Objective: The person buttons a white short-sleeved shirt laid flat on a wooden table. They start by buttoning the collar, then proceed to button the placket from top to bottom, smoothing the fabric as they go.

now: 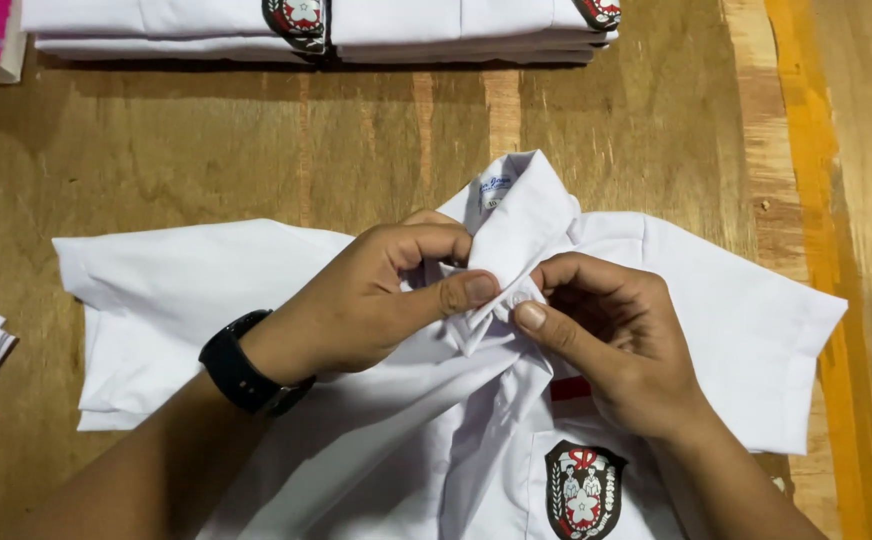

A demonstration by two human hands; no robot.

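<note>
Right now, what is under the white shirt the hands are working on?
The white shirt lies spread on the wooden table, with bare wood showing around its sleeves. Both the left hand and the right hand pinch its collar. Anything beneath the fabric is covered.

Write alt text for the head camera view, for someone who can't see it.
Two bare hands, left hand and right hand, pinch the collar of a white shirt spread on a wooden table. Folded white shirts are stacked at the far edge.
</note>
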